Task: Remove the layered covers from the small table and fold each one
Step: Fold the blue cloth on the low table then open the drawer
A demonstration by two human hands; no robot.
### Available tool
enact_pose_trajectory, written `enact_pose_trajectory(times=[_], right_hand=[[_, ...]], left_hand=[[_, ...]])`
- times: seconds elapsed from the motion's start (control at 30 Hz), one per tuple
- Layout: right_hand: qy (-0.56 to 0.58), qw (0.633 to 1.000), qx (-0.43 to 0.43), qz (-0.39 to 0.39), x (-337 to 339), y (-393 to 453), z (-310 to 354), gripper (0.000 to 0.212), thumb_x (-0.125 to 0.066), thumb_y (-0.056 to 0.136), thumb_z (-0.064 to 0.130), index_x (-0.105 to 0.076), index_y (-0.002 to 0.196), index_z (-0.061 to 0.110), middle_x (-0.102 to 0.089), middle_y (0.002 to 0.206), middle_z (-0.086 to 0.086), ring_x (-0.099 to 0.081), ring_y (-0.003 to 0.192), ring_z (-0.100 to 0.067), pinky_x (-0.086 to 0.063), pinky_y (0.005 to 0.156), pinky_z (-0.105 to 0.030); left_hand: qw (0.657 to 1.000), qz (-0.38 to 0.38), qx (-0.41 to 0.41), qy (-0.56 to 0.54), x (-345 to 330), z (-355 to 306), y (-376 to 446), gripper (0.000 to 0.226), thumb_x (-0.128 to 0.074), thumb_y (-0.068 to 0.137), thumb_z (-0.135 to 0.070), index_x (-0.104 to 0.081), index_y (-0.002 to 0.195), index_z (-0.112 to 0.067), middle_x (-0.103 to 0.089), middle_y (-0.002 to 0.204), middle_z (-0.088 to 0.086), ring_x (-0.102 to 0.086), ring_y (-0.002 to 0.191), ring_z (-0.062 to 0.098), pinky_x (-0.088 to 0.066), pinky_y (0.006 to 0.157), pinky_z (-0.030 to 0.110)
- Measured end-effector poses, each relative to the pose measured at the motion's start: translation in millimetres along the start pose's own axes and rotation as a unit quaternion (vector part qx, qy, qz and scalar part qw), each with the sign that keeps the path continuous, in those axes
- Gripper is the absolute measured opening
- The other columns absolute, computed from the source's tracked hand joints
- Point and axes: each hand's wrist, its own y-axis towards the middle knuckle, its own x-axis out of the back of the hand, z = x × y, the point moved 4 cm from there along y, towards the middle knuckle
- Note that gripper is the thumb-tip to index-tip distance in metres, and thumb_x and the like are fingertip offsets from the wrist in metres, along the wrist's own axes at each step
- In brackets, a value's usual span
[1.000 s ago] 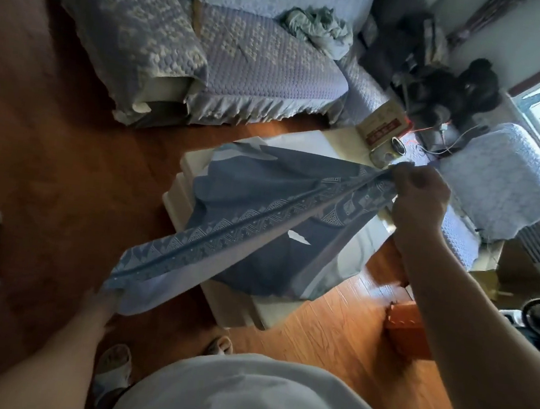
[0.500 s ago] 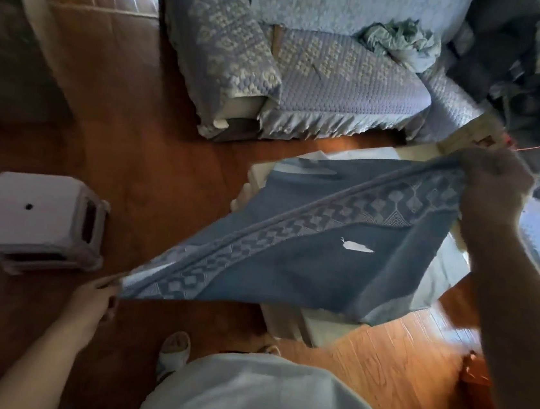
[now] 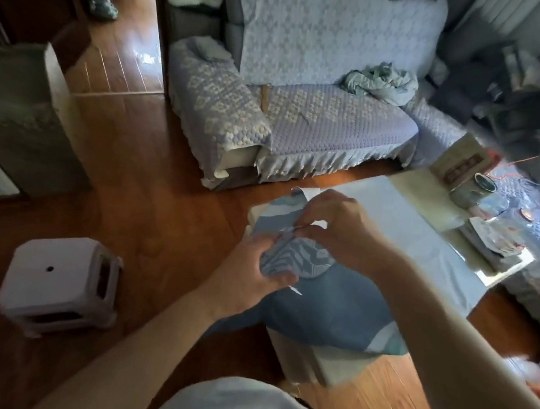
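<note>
The blue cloth cover with a pale geometric border (image 3: 328,298) is hanging folded in front of the person, its gathered top edge held up over the small pale table (image 3: 299,349) and its lower fold draping across the table's near corner, where a light teal band is showing at the hem. Under it one more cover, a plain pale-blue sheet (image 3: 426,242), is lying flat on the tabletop, its far edge running straight toward the sofa; so two covers are showing in all. The left hand (image 3: 257,263) is curling around the bunched patterned edge, gripping it from below, while the right hand (image 3: 336,228) is pinching the same edge just above, thumb and fingers pressed together on the cloth (the two hands are almost touching). Bare wooden floor (image 3: 161,198) is lying open to the left of the table and between it and the one quilted lilac sofa (image 3: 306,107). A single white plastic stool (image 3: 61,284) is standing well apart on the left. On the table's far right end one metal cup (image 3: 473,190) is sitting beside a blurred pile of papers and small items.
</note>
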Motion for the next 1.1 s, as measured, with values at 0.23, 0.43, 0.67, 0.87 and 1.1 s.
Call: enact_pose_trajectory(times=[0.23, 0.43, 0.67, 0.87, 1.1], right_hand=[[0.134, 0.99, 0.027, -0.025, -18.2, -3.1, -0.3, 0.029, -0.081, 0.08, 0.031, -0.074, 0.105, 0.019, -0.067, 0.1, 0.003, -0.059, 0.096, -0.018, -0.046, 0.087, -0.023], [0.095, 0.941, -0.13, 0.298, -37.5, -112.4, -171.9, 0.045, -0.082, 0.08, 0.024, -0.066, 0.122, 0.031, -0.066, 0.099, 0.018, -0.06, 0.087, 0.002, -0.046, 0.089, -0.023], [0.154, 0.9, -0.124, 0.388, -42.1, -149.0, -224.5, 0.072, -0.077, 0.067, 0.067, -0.053, 0.132, 0.045, -0.051, 0.129, 0.022, -0.048, 0.117, -0.001, -0.038, 0.103, -0.025], [0.061, 0.955, -0.083, 0.277, -55.8, -149.9, -255.7, 0.022, -0.065, 0.09, 0.025, -0.063, 0.087, 0.047, -0.062, 0.066, 0.027, -0.064, 0.085, -0.011, -0.039, 0.072, -0.017], [0.102, 0.991, -0.073, 0.049, 0.4, -35.5, -276.4, 0.024, -0.057, 0.09, 0.002, -0.075, 0.099, 0.016, -0.074, 0.1, -0.002, -0.066, 0.098, -0.026, -0.045, 0.081, -0.028]], left_hand=[[0.978, -0.171, -0.013, 0.118, -7.7, -11.4, 25.0, 0.024, -0.068, 0.095, -0.015, -0.065, 0.076, -0.03, -0.064, 0.072, -0.011, -0.061, 0.073, -0.003, -0.04, 0.061, 0.013], [0.965, -0.203, 0.044, 0.16, -7.9, -21.8, 21.0, 0.012, -0.073, 0.092, -0.016, -0.078, 0.098, -0.025, -0.07, 0.083, -0.018, -0.064, 0.083, -0.006, -0.043, 0.069, 0.009], [0.964, -0.216, 0.086, 0.126, -31.5, -36.3, 12.9, 0.022, -0.065, 0.098, -0.021, -0.072, 0.091, -0.041, -0.065, 0.083, -0.014, -0.063, 0.081, 0.004, -0.043, 0.077, 0.023], [0.955, -0.213, 0.091, 0.183, -40.4, -68.1, 12.5, 0.03, -0.062, 0.099, -0.016, -0.069, 0.089, -0.044, -0.063, 0.088, -0.001, -0.062, 0.085, -0.001, -0.037, 0.072, 0.002], [0.978, -0.139, 0.118, -0.096, -48.9, -54.1, 20.8, 0.015, -0.065, 0.096, -0.017, -0.08, 0.091, -0.015, -0.06, 0.085, 0.008, -0.066, 0.097, 0.024, -0.047, 0.095, 0.036]])
